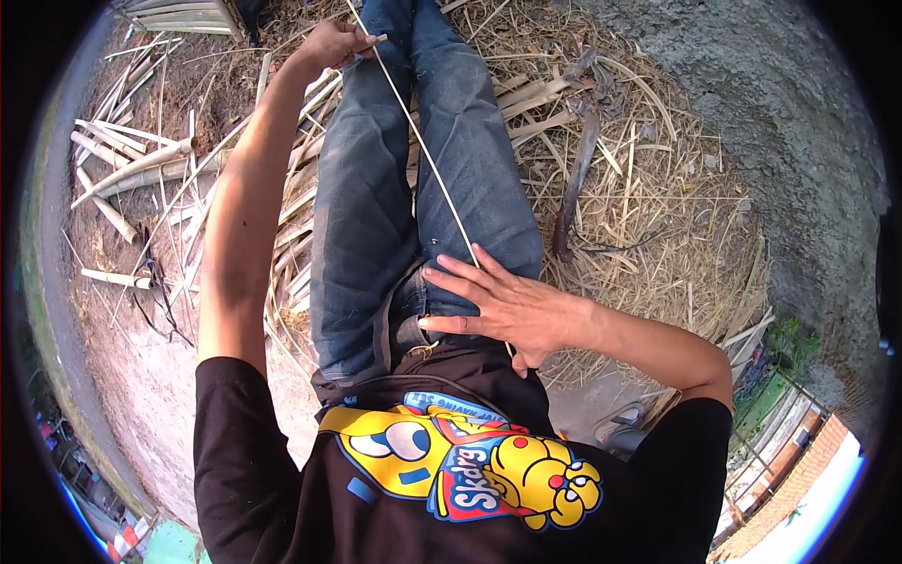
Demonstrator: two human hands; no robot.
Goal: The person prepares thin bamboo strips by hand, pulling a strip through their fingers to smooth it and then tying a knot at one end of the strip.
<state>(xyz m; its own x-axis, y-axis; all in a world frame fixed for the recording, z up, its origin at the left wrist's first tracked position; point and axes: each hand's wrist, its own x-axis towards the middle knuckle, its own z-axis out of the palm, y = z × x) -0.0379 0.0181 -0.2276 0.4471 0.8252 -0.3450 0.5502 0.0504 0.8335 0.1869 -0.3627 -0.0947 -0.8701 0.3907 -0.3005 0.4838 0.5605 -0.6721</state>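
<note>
i pinch the thin bamboo strip [427, 155] in my far left hand [331, 44], fingers closed; near right hand [503, 305] lies open-fingered over it on my lap. keeping it taut seems wise.

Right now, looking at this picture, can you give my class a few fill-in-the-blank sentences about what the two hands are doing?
1. The left hand pinches one end of a thin bamboo ____.
2. The right hand rests on it with the fingers ____.
3. The strip runs across legs in blue ____.
4. Cut bamboo poles lie on the person's ____ side.

Missing words: strip; spread; jeans; left
</note>
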